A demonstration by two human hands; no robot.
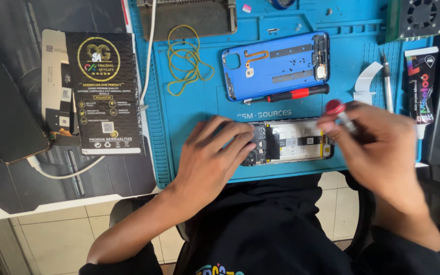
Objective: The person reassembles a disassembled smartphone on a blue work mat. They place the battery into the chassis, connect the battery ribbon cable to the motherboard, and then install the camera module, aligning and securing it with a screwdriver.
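The opened phone (291, 141) is pinned flat at the near edge of the blue mat (189, 109) by the left hand (215, 153), fingers spread over its left end. A red-capped screwdriver (338, 113) is gripped in the blurred right hand (378, 145), just above the phone's right end. The blue back cover (276, 63) lies beyond.

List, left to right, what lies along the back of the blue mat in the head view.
Yellow rubber bands → blue phone back cover → red-and-black screwdriver just below the cover → white curved strip → thin metal tool → black glue tube.
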